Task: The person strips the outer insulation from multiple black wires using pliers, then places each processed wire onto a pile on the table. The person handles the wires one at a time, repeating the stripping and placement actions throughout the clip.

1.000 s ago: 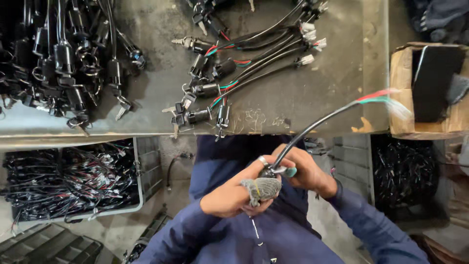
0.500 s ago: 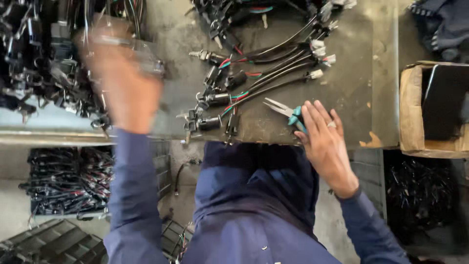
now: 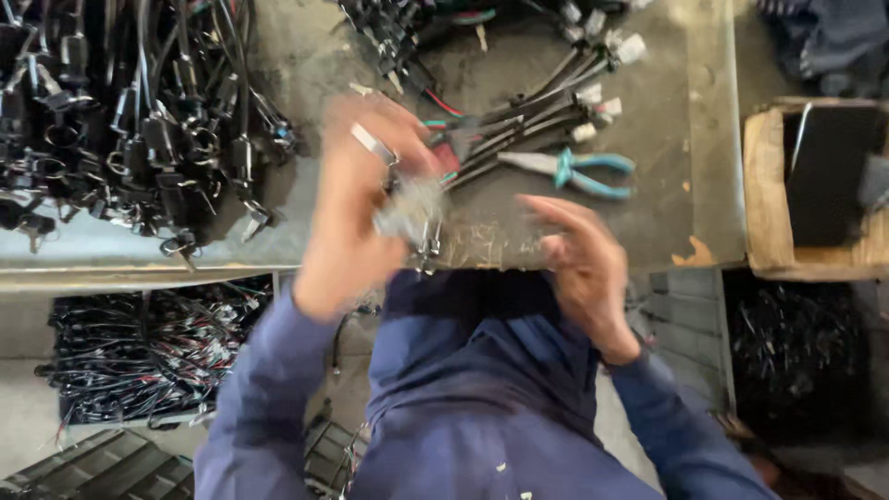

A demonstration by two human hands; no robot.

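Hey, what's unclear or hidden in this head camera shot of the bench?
- Left hand: motion blur; the small metal part it holds can't be identified.
- Right hand: blurred, seems empty.
- Cable pile: cut off by top and left edges.
- Cardboard box: cut off by right edge; dark contents unreadable.
- Bin under the bench: partly hidden by the bench and sleeve.

Left hand [image 3: 356, 199] hovering raised and motion-blurred, fingers curling closed around something small and metallic, forearm in a blue sleeve angling up from lower left; right hand [image 3: 579, 264] hanging lower, fingers loosely spread and empty, blue-sleeved forearm slanting in from lower right
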